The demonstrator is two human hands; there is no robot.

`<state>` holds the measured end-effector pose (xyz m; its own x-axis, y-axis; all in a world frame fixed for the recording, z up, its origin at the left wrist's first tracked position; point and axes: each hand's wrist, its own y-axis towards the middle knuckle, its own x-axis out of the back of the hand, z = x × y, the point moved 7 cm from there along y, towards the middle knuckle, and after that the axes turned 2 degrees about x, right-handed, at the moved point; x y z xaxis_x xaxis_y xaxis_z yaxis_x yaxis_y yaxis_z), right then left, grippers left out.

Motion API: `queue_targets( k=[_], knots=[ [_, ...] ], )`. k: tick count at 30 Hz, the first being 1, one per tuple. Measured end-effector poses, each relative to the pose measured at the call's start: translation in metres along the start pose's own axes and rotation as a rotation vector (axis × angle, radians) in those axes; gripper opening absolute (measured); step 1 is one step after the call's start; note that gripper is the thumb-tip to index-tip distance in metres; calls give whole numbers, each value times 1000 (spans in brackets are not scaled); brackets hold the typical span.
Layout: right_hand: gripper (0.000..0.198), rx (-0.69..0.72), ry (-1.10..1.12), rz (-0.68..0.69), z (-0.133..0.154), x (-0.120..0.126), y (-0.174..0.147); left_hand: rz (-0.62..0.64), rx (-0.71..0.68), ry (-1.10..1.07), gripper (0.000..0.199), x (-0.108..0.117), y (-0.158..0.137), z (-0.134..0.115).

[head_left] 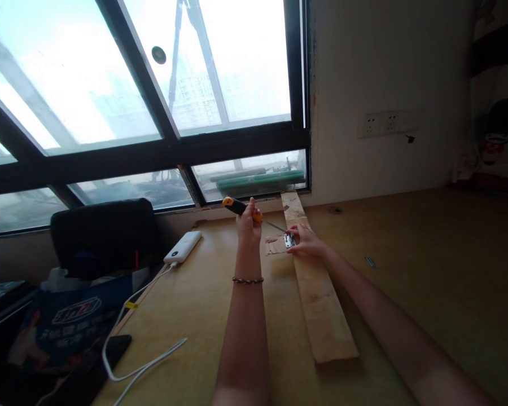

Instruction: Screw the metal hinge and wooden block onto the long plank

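Two hands at work, close but apart: L hand (249, 224) gripped round the handle of a screwdriver (234, 205), black/orange, shaft slanting down R; R hand (308, 241) w/ thumb & fingers pinched on a small metal pc (289, 241). Metal pc sits at the L edge of a long board (325, 307), approx. mid-length; tip is right by it, can't tell if touching. Tan scrap (274, 246) lies just L of board. Board runs lengthwise on the tabletop (415, 321), far end nr the window (237, 67). Also on tabletop: white power bank (186, 246) w/ cable (105, 345) on the L, small dark strip (369, 261) on the R. Bracelet (248, 280) on L wrist.
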<state>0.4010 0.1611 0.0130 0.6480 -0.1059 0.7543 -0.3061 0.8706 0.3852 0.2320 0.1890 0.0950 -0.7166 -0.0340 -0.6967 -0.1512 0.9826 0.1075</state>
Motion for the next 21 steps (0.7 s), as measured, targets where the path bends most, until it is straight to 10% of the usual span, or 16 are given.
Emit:
queue_targets(
  k=[21],
  knots=[
    [65, 24, -3, -17, 3, 2, -2, 60, -99, 36, 34, -8, -2, 4]
  ],
)
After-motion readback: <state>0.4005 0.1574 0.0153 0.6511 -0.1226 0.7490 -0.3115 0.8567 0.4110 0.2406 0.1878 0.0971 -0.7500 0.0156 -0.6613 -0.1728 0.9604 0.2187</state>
